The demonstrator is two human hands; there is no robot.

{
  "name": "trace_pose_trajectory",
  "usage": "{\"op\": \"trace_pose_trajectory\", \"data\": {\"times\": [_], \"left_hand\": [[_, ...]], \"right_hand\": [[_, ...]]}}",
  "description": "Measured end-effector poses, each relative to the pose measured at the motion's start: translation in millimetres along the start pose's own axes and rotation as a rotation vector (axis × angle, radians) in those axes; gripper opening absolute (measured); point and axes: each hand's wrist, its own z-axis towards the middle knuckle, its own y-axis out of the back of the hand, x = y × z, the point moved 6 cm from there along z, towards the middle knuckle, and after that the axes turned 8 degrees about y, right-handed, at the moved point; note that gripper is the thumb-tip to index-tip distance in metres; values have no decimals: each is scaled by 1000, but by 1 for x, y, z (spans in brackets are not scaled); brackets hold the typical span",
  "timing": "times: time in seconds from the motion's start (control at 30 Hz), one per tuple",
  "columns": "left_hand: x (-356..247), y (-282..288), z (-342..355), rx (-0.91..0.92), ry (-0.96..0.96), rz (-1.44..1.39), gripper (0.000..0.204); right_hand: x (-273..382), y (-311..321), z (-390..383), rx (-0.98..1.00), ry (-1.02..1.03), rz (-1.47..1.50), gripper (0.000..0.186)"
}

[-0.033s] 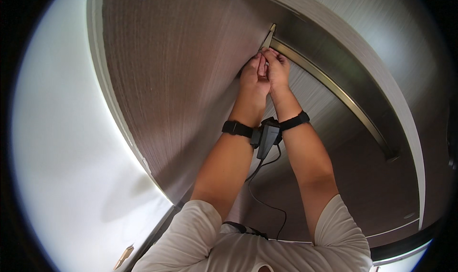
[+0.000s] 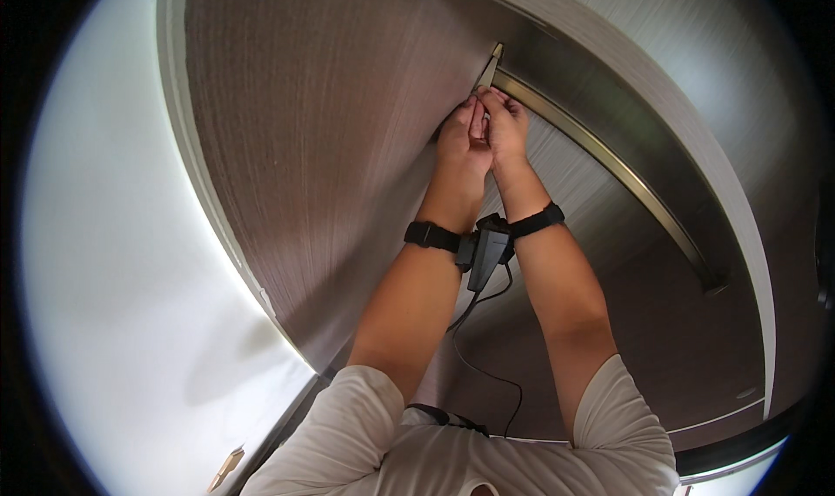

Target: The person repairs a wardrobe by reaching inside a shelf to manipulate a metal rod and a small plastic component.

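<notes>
metal strip (image 2: 490,68) pinched by left hand (image 2: 461,139), right hand (image 2: 507,129)

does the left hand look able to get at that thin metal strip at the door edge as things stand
Probably yes. The left hand is already raised beside the right hand, fingertips just below the metal strip on the door edge, and nothing lies between them.

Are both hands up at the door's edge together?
Yes, the left hand and right hand meet at the brown wood-grain door edge.
</notes>
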Motion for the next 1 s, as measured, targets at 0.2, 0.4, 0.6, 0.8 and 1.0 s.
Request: {"op": "trace_pose_trajectory", "data": {"times": [0.2,0.4,0.6,0.8,1.0], "left_hand": [[1,5,-8,-18,-26,-1,13],[0,4,-10,18,-54,17,16],[6,7,-19,25,-54,77,21],[5,17,-31,161,-113,267,30],[4,8,-46,131,-380,623,39]], "right_hand": [[-2,3,-2,-16,34,-16,27],[-1,0,-1,-15,39,2,25],[-5,5,0,4,88,13,23],[-5,-2,-10,34,64,50,31],[-5,5,-10,2,68,-33,32]]}}
